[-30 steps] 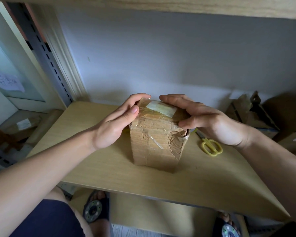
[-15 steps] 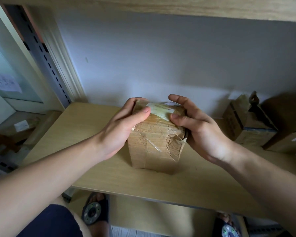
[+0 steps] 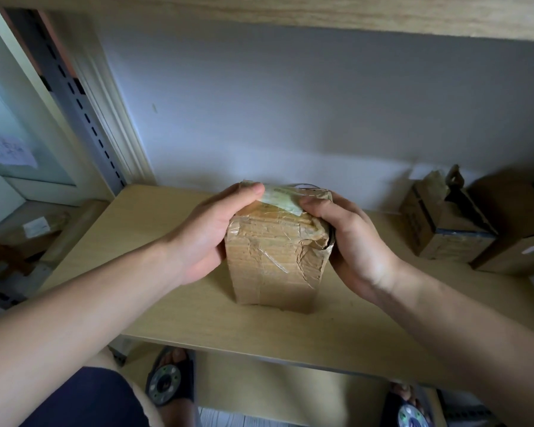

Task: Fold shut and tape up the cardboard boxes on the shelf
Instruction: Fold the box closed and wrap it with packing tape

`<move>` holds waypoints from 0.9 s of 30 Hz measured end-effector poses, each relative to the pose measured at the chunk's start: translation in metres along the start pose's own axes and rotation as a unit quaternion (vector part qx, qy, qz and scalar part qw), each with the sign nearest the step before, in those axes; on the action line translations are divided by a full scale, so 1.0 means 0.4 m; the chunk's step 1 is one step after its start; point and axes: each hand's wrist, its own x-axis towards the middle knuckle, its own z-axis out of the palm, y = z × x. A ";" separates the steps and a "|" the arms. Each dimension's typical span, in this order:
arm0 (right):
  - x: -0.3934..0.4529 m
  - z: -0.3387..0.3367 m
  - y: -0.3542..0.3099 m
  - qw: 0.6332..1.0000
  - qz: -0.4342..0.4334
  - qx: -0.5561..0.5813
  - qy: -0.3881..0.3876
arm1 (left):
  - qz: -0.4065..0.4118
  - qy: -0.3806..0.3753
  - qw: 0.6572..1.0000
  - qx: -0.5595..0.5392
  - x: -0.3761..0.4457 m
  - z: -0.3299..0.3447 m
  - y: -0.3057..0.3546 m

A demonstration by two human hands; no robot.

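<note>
The left hand (image 3: pixel 210 232) curls round the upper left edge of the cardboard box (image 3: pixel 275 260), which stands upright mid-shelf (image 3: pixel 167 303). Its thumb presses the pale tape strip (image 3: pixel 279 200) on top. The right hand (image 3: pixel 352 241) clasps the crumpled right corner. Squeezing that torn corner harder could probably buckle it and lift the tape before it bonds.

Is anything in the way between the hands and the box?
No. Both hands already hold the box: the left hand on its left side, the right hand on its right, thumbs on the tape on top.
</note>
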 end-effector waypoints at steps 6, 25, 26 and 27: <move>0.003 0.021 -0.022 0.998 0.018 0.019 0.054 | 0.014 0.041 0.999 0.007 -0.007 0.016 0.010; 0.034 0.037 -0.052 0.994 0.045 -0.075 0.071 | -0.006 0.201 0.980 0.011 0.016 0.045 0.015; 0.036 0.039 -0.053 0.994 0.040 -0.074 0.074 | -0.008 0.198 0.980 0.011 0.016 0.044 0.016; 0.038 0.041 -0.052 0.994 0.036 -0.069 0.077 | -0.008 0.194 0.981 0.012 0.016 0.042 0.016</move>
